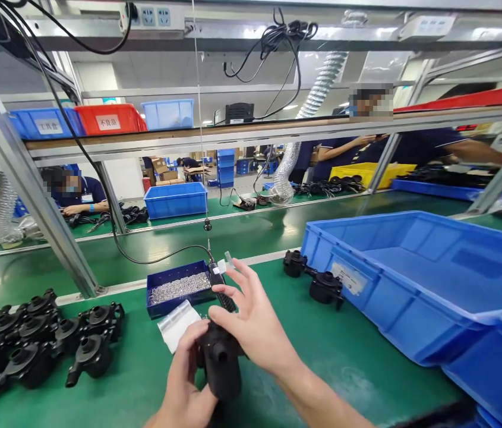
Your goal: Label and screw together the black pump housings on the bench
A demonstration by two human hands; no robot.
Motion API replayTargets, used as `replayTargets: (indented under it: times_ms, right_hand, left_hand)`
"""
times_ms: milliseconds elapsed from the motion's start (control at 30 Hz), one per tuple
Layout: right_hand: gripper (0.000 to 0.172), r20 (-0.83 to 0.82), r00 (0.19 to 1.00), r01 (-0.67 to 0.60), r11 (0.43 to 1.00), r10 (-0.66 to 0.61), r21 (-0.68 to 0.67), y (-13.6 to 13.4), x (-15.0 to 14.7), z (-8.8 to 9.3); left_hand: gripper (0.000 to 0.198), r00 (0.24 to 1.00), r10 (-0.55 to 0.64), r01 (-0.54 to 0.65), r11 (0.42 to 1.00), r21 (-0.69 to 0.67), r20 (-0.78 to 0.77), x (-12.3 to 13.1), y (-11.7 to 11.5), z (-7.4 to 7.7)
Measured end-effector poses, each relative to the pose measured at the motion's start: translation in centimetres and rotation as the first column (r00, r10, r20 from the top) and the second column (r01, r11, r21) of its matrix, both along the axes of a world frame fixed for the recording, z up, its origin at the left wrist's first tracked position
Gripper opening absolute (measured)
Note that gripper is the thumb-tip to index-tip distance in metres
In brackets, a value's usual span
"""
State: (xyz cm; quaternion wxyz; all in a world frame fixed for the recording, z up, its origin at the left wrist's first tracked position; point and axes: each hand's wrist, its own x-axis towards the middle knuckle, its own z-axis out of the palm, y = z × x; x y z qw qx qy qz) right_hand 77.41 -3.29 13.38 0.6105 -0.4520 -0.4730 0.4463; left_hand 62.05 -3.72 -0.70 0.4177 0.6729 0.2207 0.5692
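Observation:
My left hand (pixel 188 371) is wrapped around a black plastic pump housing (pixel 224 368), which I hold low above the green bench. Over its top my right hand (pixel 255 321) has its fingers spread, with the thumb at the housing's upper edge. Just behind those fingers hangs a black electric screwdriver (pixel 215 272) with a cable; its lower end is partly hidden by the hand. A translucent strip (pixel 229 259) shows by the right fingertips. Small metal screws (pixel 182 289) fill a dark blue tray (pixel 157 310) beyond my hands, and a white bag (pixel 178 327) lies before it.
Several black pump housings (pixel 28 359) stand in rows at left. Two more housings (pixel 325 287) sit beside a large blue bin (pixel 371 297) at right. A metal frame post (pixel 54 190) rises at left. Across the bench a person (pixel 76 190) leans over work.

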Motion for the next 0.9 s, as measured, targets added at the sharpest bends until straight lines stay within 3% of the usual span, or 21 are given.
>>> replayTargets:
  times_ms: [67,133,200,300,433,567,900]
  right_hand:
    - [0.085,-0.069,0.998,0.01,0.999,-0.007,0.046,0.0,-0.2,-0.2]
    - [0.079,-0.117,0.992,0.055,0.995,-0.045,0.082,-0.4,0.4,-0.5]
    - [0.077,-0.141,0.988,0.074,0.996,-0.065,0.059,-1.2,1.2,-0.7]
    - [0.079,-0.139,0.99,0.023,1.0,-0.026,-0.021,-2.9,2.2,-1.0]
    - [0.095,-0.079,0.996,-0.041,0.999,0.038,-0.032,-4.9,1.6,-1.3]
    - [0.106,0.004,0.999,0.051,0.994,-0.051,-0.095,-5.6,-0.3,-1.9]
    - [0.097,0.221,0.963,0.175,0.982,-0.156,-0.072,-5.3,-1.5,-2.8]
  left_hand:
    - [0.066,0.989,-0.037,0.065,0.978,-0.2,0.143,0.3,-0.2,1.0]
    - [0.08,0.97,0.002,0.092,0.924,-0.37,0.245,0.7,-0.5,2.2]
    - [0.088,0.965,0.043,0.078,0.895,-0.439,0.258,0.9,-0.6,3.3]
    - [0.09,0.961,0.072,0.06,0.888,-0.456,0.267,1.1,-0.7,4.2]
    - [0.087,0.935,0.074,0.096,0.889,-0.448,0.347,1.4,-0.7,3.9]
    - [0.087,0.939,0.079,0.082,0.894,-0.44,0.336,1.7,-0.6,3.3]
    - [0.071,0.974,0.106,-0.03,0.936,-0.351,0.199,1.5,-0.2,2.9]
